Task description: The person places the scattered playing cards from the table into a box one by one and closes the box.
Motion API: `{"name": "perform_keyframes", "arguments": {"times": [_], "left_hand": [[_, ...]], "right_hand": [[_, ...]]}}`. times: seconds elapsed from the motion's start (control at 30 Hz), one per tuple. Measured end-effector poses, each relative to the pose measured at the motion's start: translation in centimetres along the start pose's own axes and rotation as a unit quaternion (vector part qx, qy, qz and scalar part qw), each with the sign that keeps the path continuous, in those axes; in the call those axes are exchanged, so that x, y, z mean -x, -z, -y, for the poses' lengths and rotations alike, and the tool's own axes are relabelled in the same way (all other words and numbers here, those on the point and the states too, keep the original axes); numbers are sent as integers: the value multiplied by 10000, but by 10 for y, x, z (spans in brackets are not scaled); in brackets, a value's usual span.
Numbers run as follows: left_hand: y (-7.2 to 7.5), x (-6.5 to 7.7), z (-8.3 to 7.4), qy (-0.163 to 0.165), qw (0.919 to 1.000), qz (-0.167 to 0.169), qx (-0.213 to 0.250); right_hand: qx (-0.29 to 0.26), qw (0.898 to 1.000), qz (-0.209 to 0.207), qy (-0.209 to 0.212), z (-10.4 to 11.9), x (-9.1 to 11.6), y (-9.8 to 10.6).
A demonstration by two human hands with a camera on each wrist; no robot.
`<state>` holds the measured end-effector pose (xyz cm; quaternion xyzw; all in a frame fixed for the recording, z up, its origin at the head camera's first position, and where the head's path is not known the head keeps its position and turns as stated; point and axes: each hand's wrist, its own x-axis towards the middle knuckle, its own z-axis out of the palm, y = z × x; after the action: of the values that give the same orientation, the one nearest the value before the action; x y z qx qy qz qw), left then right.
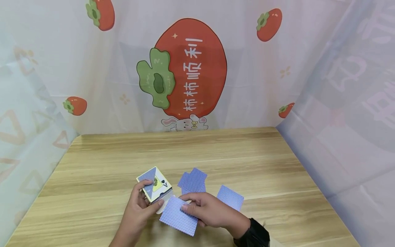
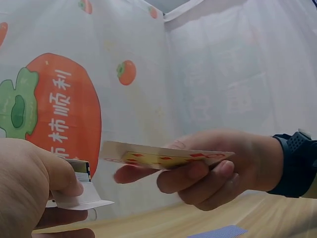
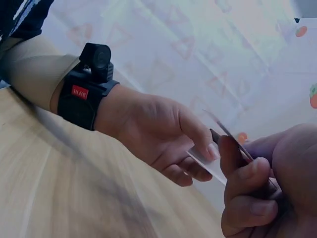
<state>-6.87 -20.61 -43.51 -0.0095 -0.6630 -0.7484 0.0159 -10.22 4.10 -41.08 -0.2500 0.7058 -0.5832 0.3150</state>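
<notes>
In the head view my left hand (image 1: 140,206) grips a card box (image 1: 160,185) printed with an ace of spades and a blue pattern. Its white end flap (image 2: 81,196) hangs folded out beside the thumb. My right hand (image 1: 206,209) pinches a playing card (image 1: 179,216) by its edge, blue patterned back up, close in front of the box's flap end. Red diamonds show on that card's underside in the left wrist view. In the right wrist view the fingers (image 3: 252,173) of the right hand curl under the card, which is seen nearly edge-on.
Beyond the right hand, overlapping blue-backed cards (image 1: 193,180) lie face down on the wooden table (image 1: 123,154). Another blue-backed card (image 1: 230,197) lies to their right, partly behind the right wrist. A printed curtain (image 1: 247,85) closes off the table's back and sides.
</notes>
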Motion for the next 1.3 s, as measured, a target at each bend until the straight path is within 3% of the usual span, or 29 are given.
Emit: {"name": "perform_keyframes", "arguments": {"times": [0.17,0.5,0.83,1.07,1.3], "left_hand": [[-1,0,2,-122,9999,90,66],[0,-1,9,-763,9957,389,343],[0,-1,7,-681,9971,253,241],[-1,0,6,-598,9978,174,220],[-1,-1,6,-720,9967,248,273]], "right_hand": [[67,9994,-292,-161,2,-8,-3],[-59,9966,-760,-318,1,-24,-8],[-76,9995,-237,-196,3,-22,-10],[-52,9982,-530,-271,0,-23,-10],[-135,9984,-494,-222,2,-23,-11]]}}
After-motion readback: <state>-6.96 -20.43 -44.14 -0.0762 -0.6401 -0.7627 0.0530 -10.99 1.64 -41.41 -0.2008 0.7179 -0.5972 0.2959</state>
